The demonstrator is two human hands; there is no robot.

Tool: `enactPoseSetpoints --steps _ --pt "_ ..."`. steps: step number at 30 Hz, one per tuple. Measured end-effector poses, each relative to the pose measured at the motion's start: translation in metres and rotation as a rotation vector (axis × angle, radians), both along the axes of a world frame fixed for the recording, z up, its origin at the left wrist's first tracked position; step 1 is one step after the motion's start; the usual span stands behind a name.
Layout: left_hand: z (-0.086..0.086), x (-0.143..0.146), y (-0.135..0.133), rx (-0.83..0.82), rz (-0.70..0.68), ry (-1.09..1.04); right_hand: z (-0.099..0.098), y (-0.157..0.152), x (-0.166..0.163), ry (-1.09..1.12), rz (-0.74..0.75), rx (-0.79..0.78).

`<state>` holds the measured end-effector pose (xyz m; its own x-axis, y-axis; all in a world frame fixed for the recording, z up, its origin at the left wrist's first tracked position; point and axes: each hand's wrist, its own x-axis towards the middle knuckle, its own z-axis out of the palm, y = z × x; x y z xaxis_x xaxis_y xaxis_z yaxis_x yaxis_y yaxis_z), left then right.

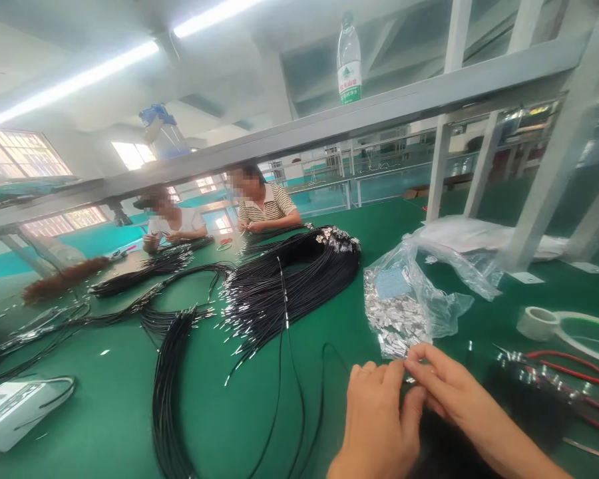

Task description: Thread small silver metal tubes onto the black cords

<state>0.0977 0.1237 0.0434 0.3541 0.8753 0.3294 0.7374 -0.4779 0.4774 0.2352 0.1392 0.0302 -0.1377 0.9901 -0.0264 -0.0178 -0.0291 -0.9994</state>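
My left hand (382, 416) and my right hand (446, 386) meet at the lower right, fingertips pinched together. A small silver metal piece (410, 380) shows between them; its exact shape is mostly hidden. A thin black cord (323, 392) loops up from the table's front and runs behind my left hand, whose fingers are closed around its end. Just beyond my fingertips lies a clear plastic bag (444, 309) full of small silver metal clasps (397, 319). To the left spreads a big bundle of black cords (304, 293) with silver ends.
More black cords (172, 399) lie in a curved bunch on the green table (104, 412). At right are a tape roll (538, 324) and red cords (574, 362). A metal shelf frame (379, 116) crosses above, holding a bottle (349, 66). Two people (264, 206) sit opposite, working.
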Motion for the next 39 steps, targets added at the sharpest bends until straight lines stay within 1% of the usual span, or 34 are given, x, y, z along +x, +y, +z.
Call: enactPoseSetpoints --steps 2,4,6,8,9,11,13,15,17,21,22,24,26,27,28,29,30,31,32,34,36,37,38,39 --pt "0.000 0.002 0.002 0.014 0.013 -0.037 -0.005 0.000 0.003 -0.030 -0.015 0.073" --pt "0.003 0.001 0.005 0.037 0.043 -0.075 -0.005 0.000 0.009 -0.061 -0.068 0.133" --pt "0.010 -0.003 0.008 0.049 0.060 -0.123 0.001 0.000 0.017 -0.062 -0.147 0.166" --pt "0.020 -0.008 0.011 0.036 0.049 -0.172 0.010 -0.001 0.021 -0.019 -0.205 0.178" --pt "0.025 -0.010 0.011 0.021 0.035 -0.190 0.015 -0.003 0.022 0.006 -0.208 0.180" --pt "0.034 -0.011 0.011 -0.007 -0.009 -0.206 0.023 -0.006 0.019 0.012 -0.157 0.181" --pt "0.038 -0.007 0.009 -0.023 -0.059 -0.215 0.028 -0.009 0.015 -0.048 -0.082 0.196" --pt "0.039 -0.002 0.008 -0.033 -0.093 -0.240 0.030 -0.010 0.014 -0.090 -0.066 0.226" --pt "0.039 0.001 0.007 -0.045 -0.088 -0.263 0.030 -0.009 0.019 -0.049 -0.124 0.254" --pt "0.043 -0.004 0.008 -0.050 -0.045 -0.233 0.030 -0.003 0.038 0.116 -0.354 0.276" --pt "0.044 -0.007 0.008 -0.048 -0.045 -0.218 0.031 -0.002 0.042 0.140 -0.394 0.276" --pt "0.045 -0.016 0.010 -0.045 -0.049 -0.182 0.035 -0.002 0.047 0.175 -0.429 0.282" --pt "0.046 -0.028 0.016 -0.034 -0.055 -0.135 0.041 -0.003 0.049 0.224 -0.471 0.311" --pt "0.048 -0.036 0.022 -0.027 -0.039 -0.111 0.045 -0.003 0.050 0.261 -0.516 0.328" --pt "0.051 -0.045 0.030 -0.017 0.007 -0.082 0.048 -0.003 0.052 0.307 -0.568 0.335" --pt "0.055 -0.055 0.041 -0.007 0.081 -0.053 0.051 -0.003 0.055 0.357 -0.618 0.318" --pt "0.060 -0.066 0.053 0.002 0.195 -0.024 0.053 -0.001 0.059 0.415 -0.660 0.273" --pt "0.066 -0.076 0.065 0.026 0.353 0.020 0.054 0.001 0.063 0.488 -0.682 0.202" --pt "0.072 -0.085 0.076 0.048 0.441 0.043 0.054 0.003 0.068 0.578 -0.685 0.110" --pt "0.080 -0.093 0.091 0.090 0.552 0.087 0.052 0.009 0.077 0.792 -0.666 -0.098" --pt "0.079 -0.084 0.089 0.121 0.571 0.125 0.048 0.014 0.083 0.976 -0.654 -0.260" --pt "0.074 -0.073 0.082 0.111 0.539 0.143 0.047 0.017 0.085 1.029 -0.651 -0.314" --pt "0.066 -0.059 0.071 0.088 0.481 0.157 0.045 0.018 0.086 1.056 -0.653 -0.349" --pt "0.057 -0.042 0.058 0.025 0.387 0.172 0.043 0.019 0.086 1.066 -0.651 -0.368"
